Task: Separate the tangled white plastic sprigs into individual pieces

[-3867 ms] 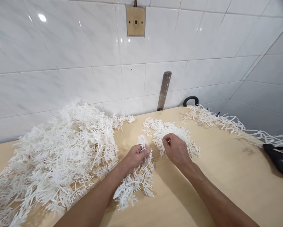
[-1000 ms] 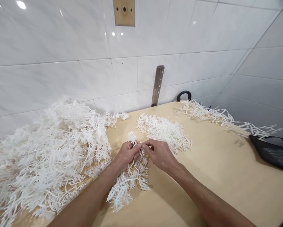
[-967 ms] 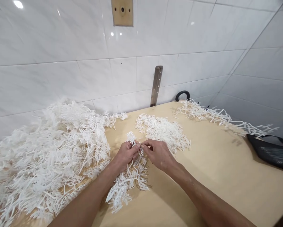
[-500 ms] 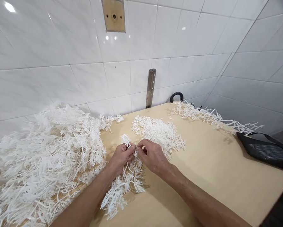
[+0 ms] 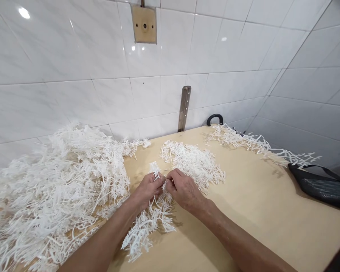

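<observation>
1. Left hand (image 5: 147, 189) is clenched on the white plastic sprig (image 5: 147, 230), which trails back under its wrist on the counter (image 5: 257, 211).
2. Right hand (image 5: 183, 189) pinches the sprig's top, touching the left hand.
3. Step, I judge: plucking a piece off. That calls for a firm left-hand anchor.
4. Small pile (image 5: 192, 160) lies just beyond the right hand.

The white, thin-branched plastic sprig (image 5: 147, 226) at 6 o'clock looks matt and stiff, with rough, spiky edges. The big heap of white plastic sprigs (image 5: 59, 181) at 9 o'clock and the smaller flat pile of white plastic sprigs (image 5: 195, 162) at 1 o'clock share that dull finish. The pale beige wooden tabletop (image 5: 243, 211) is smooth and matt. The white ceramic wall tiles (image 5: 73, 56) at 12 o'clock are glossy, with lamp glints. The narrow grey metal strip (image 5: 184, 107) on them has a soft brushed sheen. The flat black bag (image 5: 320, 187) at 3 o'clock looks like matt woven cloth.
</observation>
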Demonstrator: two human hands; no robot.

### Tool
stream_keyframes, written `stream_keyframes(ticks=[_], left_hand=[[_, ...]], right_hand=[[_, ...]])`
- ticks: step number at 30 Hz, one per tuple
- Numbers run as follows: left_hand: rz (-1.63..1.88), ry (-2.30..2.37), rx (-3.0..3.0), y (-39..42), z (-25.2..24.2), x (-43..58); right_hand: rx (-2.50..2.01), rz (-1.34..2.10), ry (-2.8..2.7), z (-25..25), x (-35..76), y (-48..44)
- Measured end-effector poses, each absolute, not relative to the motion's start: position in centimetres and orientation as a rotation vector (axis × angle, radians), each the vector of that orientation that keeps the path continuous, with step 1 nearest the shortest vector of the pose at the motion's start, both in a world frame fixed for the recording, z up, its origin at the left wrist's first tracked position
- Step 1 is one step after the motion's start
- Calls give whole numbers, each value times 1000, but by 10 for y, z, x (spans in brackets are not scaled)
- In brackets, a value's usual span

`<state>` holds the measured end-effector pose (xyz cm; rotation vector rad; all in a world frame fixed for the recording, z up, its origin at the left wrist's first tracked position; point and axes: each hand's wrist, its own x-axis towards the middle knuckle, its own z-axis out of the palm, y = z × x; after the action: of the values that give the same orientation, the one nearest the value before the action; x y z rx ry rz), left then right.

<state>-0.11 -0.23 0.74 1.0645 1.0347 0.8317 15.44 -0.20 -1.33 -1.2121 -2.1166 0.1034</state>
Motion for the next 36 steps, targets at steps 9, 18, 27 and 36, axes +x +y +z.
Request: stream_keyframes(ticks=[9, 18, 27, 36], left_hand=[[1023, 1004, 1027, -4, 3, 3], [1009, 968, 1010, 1, 0, -1], [974, 970, 1021, 2, 1, -2], [979, 988, 1004, 1, 2, -1]], right_hand=[[-1478, -67, -1742, -8, 195, 24], [-1188, 325, -1874, 5, 186, 9], [-1064, 487, -1980, 4, 172, 0], [-1038, 420, -1990, 3, 169, -2]])
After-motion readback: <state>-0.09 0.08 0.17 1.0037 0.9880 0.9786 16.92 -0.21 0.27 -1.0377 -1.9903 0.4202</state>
